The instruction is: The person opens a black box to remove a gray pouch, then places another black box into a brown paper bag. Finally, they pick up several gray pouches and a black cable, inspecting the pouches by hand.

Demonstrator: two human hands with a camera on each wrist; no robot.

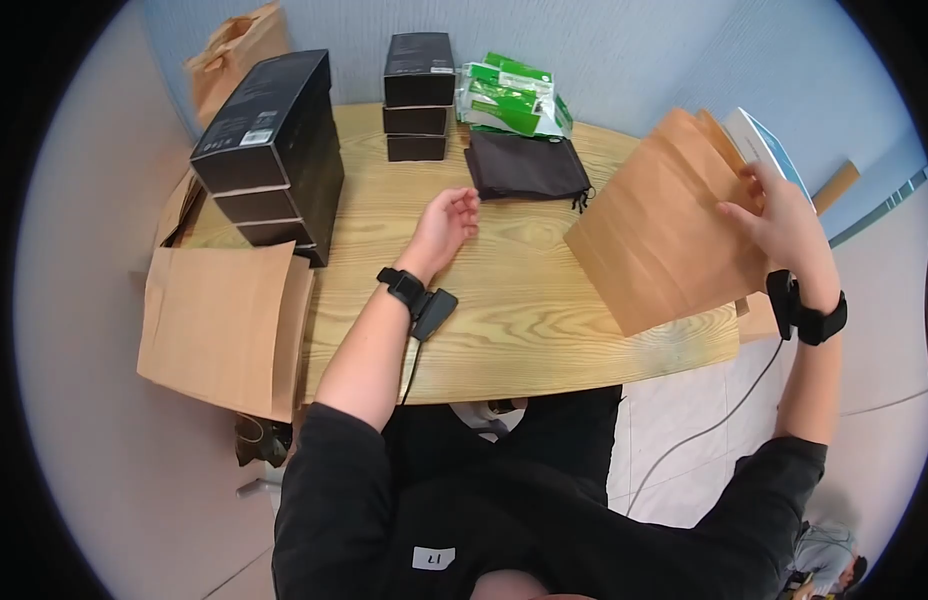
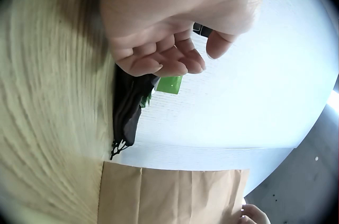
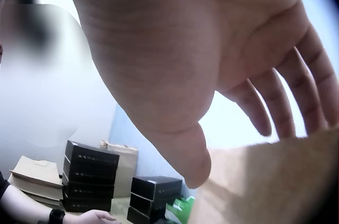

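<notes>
At the right of the surface (image 1: 524, 345), we keep the brown paper bag (image 1: 674, 230) tilted, our right hand (image 1: 796, 235) at its rim with loosely open fingers, probably for steadying, while our left hand (image 1: 446, 228), empty, fingers relaxed and slightly curled, hovers nearby.

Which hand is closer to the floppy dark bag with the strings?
The left hand. It's just beside the dark bag's left end. The right hand is farther away, by the top of the brown paper bag.
</notes>
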